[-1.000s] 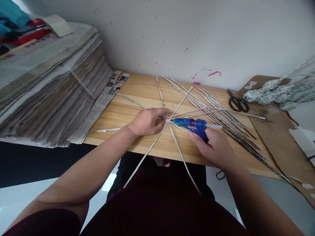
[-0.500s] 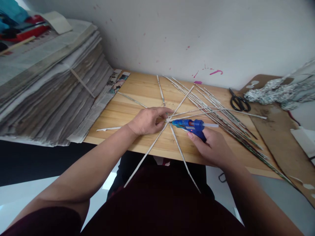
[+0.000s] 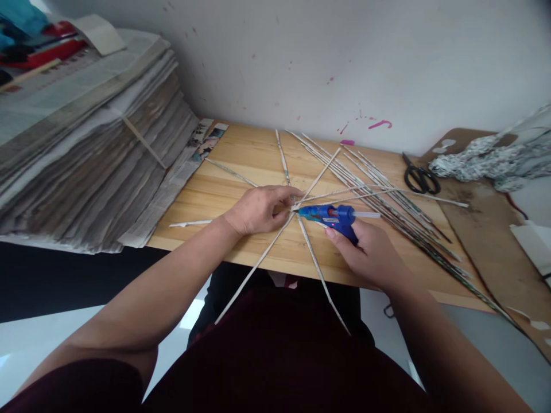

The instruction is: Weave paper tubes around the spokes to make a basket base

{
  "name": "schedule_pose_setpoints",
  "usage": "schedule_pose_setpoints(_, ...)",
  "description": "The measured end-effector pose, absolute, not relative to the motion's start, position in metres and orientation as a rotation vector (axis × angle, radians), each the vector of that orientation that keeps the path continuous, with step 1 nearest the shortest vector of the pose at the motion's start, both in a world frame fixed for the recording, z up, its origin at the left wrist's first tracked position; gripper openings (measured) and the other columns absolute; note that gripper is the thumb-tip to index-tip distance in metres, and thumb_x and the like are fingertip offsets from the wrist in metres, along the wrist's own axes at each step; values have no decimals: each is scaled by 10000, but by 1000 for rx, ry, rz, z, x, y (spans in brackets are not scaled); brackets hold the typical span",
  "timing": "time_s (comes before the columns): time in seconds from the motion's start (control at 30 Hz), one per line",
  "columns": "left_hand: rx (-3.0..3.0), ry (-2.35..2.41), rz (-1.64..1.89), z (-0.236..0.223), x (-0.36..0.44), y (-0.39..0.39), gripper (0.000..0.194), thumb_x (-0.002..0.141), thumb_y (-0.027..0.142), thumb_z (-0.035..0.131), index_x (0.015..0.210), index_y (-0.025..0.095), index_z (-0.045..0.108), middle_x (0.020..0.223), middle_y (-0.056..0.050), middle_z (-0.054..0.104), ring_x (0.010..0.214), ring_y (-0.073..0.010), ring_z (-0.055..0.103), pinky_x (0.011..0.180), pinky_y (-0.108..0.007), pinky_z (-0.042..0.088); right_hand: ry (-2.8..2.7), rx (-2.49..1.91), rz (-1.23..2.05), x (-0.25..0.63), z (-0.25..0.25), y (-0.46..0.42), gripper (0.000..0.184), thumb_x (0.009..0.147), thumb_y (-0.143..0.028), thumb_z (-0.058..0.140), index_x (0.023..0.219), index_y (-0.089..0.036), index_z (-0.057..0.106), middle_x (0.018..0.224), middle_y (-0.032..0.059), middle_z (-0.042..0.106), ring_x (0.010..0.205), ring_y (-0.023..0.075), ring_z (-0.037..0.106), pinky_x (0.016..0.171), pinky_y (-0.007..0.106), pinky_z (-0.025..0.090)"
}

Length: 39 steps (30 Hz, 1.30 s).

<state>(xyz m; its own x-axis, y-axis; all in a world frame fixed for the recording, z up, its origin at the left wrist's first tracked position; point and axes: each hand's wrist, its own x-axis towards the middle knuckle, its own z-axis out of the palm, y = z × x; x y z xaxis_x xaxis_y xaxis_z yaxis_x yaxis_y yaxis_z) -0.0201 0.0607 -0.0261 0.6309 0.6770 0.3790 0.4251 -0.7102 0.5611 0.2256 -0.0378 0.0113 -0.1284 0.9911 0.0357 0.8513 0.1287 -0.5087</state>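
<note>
Several rolled paper sticks [image 3: 316,261] cross in a star shape on the wooden table, some reaching past its front edge. My left hand [image 3: 262,211] is closed at the star's centre, its fingers curled round the sticks where they meet. In my right hand [image 3: 370,249] is a blue hot glue gun [image 3: 333,215], with a clear glue stick poking out of its back. The gun's nozzle points left and sits at the crossing, close to my left fingertips. Whether the tip touches the paper I cannot tell.
A tall tied stack of newspapers [image 3: 99,143] stands at the left. Loose paper sticks [image 3: 387,206] lie in a bundle on the right of the table [image 3: 245,140]. Black scissors [image 3: 420,176] rest beyond them, near cardboard [image 3: 477,229] and a bundle of twisted paper [image 3: 473,158].
The glue gun has shifted very slightly to the left at the crossing. My left hand keeps its place on the sticks.
</note>
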Motion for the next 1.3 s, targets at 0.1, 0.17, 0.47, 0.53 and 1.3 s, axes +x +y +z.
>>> schedule_pose_setpoints(0.1, 2438, 854, 802, -27, -21, 62, 476, 777, 103, 596, 1240, 205, 635, 1056, -22, 749, 899, -140, 712, 734, -216, 546, -2036, -1796, 537, 228, 11, -39, 369, 935, -526, 499, 731, -219, 522, 658, 33, 607, 604, 179, 537, 592, 311, 357)
schedule_pose_setpoints(0.17, 2440, 847, 794, -27, -21, 62, 462, 773, 96, 591, 1219, 205, 636, 1056, -18, 745, 901, -139, 712, 717, -210, 541, -2034, -1797, 523, 229, 11, -39, 372, 932, -527, 503, 720, -222, 511, 653, 30, 598, 599, 175, 528, 588, 308, 352)
schedule_pose_setpoints(0.47, 2444, 843, 794, -27, -21, 62, 449, 771, 93, 587, 1205, 197, 634, 1068, -20, 747, 878, -129, 709, 732, -209, 536, -2029, -1830, 518, 234, 11, -38, 372, 936, -534, 506, 747, -215, 539, 680, 35, 604, 621, 180, 531, 597, 312, 353)
schedule_pose_setpoints(0.53, 2441, 851, 792, -27, -21, 62, 449, 770, 96, 590, 1205, 198, 638, 1047, -17, 747, 868, -129, 708, 730, -210, 534, -2019, -1825, 513, 233, 13, -40, 376, 932, -538, 511, 746, -213, 542, 672, 31, 601, 613, 177, 529, 596, 312, 353)
schedule_pose_setpoints(1.3, 2426, 834, 790, -27, -21, 62, 438, 770, 101, 585, 1195, 198, 635, 1056, -16, 743, 857, -125, 702, 736, -211, 539, -2011, -1798, 540, 232, 12, -35, 352, 936, -519, 530, 792, -203, 592, 700, 36, 632, 629, 180, 545, 602, 312, 373)
